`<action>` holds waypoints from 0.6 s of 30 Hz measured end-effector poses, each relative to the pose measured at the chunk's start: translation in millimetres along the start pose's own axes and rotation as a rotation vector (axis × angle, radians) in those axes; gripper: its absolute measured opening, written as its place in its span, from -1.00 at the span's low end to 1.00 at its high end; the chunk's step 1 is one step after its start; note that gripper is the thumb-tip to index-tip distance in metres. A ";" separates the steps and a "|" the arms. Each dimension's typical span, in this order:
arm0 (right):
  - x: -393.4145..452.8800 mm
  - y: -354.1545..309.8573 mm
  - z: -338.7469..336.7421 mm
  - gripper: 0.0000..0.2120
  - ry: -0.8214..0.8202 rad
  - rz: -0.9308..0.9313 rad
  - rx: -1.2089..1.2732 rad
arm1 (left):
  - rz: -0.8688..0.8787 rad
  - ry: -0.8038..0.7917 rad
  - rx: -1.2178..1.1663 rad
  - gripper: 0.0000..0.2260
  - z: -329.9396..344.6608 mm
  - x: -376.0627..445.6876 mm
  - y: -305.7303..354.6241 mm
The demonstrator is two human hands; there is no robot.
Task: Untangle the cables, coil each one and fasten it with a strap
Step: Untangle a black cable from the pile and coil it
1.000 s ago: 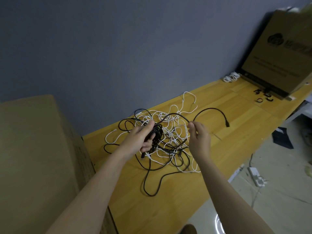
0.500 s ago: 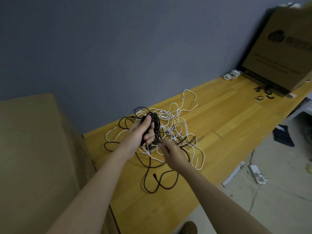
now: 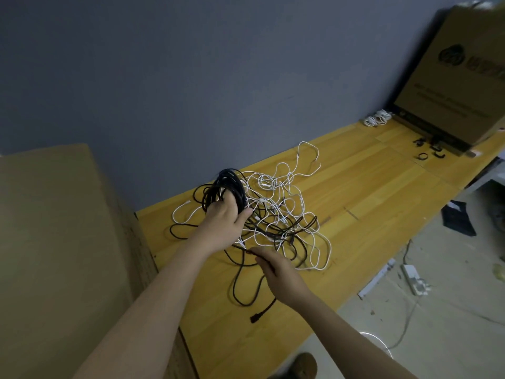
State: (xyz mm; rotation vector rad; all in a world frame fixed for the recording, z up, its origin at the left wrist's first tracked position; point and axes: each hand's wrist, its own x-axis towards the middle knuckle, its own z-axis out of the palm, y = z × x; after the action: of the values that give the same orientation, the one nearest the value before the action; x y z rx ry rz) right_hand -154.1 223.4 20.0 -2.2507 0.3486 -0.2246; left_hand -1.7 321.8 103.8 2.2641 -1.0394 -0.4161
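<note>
left hand (image 3: pixel 222 220) grips black coil (image 3: pixel 228 187); tangle (image 3: pixel 284 214) beside it.

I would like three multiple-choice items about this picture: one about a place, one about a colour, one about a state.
1. Where do the small black straps lie?
A. on the floor
B. on the table before the cardboard box
C. in the left hand

2. What colour is the coil that the left hand holds?
A. white
B. red
C. black

3. In what state is the white cable?
A. tangled loose on the table
B. coiled and strapped
C. hanging from the wall

Key: 1 B, the straps sit by the box's lower edge. 2 C, the loops round the fingers are black. 3 A, it sprawls in loops mixed with black cable near the right hand.
</note>
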 end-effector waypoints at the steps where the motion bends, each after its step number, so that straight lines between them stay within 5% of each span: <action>1: -0.9 -1.5 -4.4 -0.73 0.022 -0.055 -0.041 | 0.017 -0.029 0.069 -0.60 0.7 -0.8 -0.3; 6: 1.6 -9.2 -29.9 -0.77 0.222 -0.231 -0.170 | -0.109 -0.330 0.140 -0.36 3.7 -0.8 -0.4; 11: 10.4 -13.8 -51.6 -0.80 0.346 -0.261 -0.210 | -0.083 -0.444 0.051 -0.16 5.6 -2.9 9.3; 18: 24.7 -19.7 -81.4 -0.74 0.221 -0.108 0.092 | 0.039 -0.395 -0.020 -0.44 1.0 -7.1 17.5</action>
State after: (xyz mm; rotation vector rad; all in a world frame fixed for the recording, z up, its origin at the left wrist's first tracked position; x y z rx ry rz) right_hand -149.7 169.4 88.5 -2.1599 0.3258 -0.5389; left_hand -16.9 317.9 114.6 2.1878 -1.2616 -0.8777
